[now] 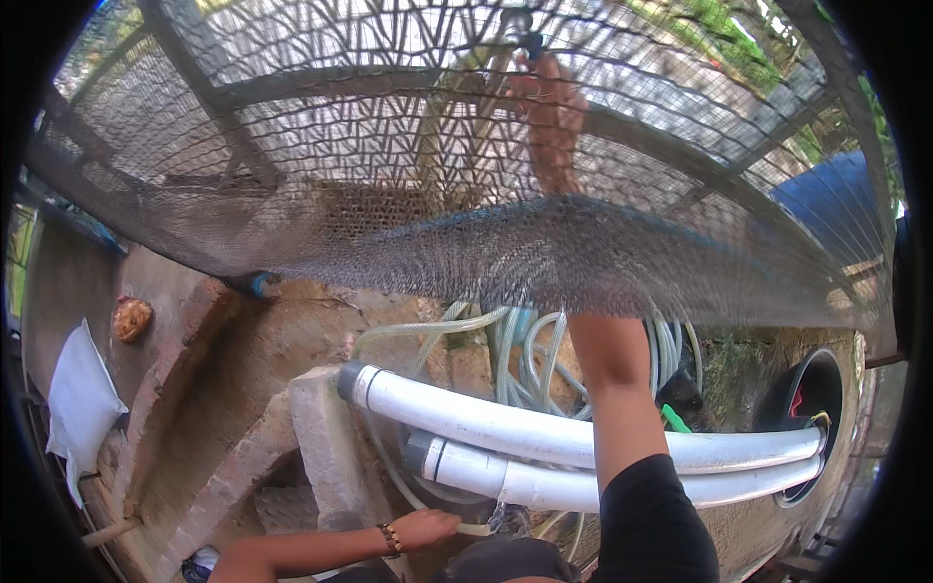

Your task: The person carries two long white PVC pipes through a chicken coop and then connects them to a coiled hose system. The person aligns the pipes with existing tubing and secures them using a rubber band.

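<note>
Low in the view, my left hand (428, 530), with a beaded bracelet at its wrist, is closed around a pale hose (474, 530). Clear water (499, 515) spills at the hose's end. My right arm reaches far forward, passing behind a dark mesh net (389, 194). Through the mesh, my right hand (550, 92) shows with its fingers curled at a small tap with a blue handle (531, 45). The netting blurs the fingers. Two long white pipes (544, 437) with dark end caps lie beneath my right forearm.
Coiled clear hoses (530, 360) lie beyond the pipes. A black tub (816, 389) stands at the right, touching the pipes' far ends. Low concrete walls (326, 447) rise left of centre. A white sack (83, 398) sits at far left. Behind the net is a blue container (826, 204).
</note>
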### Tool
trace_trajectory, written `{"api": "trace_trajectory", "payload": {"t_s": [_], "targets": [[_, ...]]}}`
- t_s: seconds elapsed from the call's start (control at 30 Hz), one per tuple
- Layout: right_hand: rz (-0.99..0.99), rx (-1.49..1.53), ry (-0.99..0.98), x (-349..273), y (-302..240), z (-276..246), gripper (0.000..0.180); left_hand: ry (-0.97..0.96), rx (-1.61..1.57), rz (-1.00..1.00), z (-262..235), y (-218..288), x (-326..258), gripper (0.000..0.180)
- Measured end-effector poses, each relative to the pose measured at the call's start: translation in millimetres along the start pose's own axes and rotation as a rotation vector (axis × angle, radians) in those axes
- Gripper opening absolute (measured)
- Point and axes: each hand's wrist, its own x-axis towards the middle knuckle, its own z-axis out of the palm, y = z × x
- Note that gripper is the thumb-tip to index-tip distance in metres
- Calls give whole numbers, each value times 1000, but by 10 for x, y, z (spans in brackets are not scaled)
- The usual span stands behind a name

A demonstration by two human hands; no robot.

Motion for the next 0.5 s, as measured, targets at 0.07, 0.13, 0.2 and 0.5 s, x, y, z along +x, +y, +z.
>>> {"api": "trace_trajectory", "payload": {"t_s": [0.07,0.13,0.2,0.5], "targets": [[-82,-37,88,114,8,161,35,15,-10,-9,56,-57,-87,17],[-111,-89,138,116,3,243,35,-16,-4,-32,66,-95,-179,22],[-93,-136,114,24,-36,232,36,-89,-30,-74,22,-94,-267,33],[51,-307,-268,-1014,-550,-396,41,-133,71,-83,-225,166,-207,23]]}}
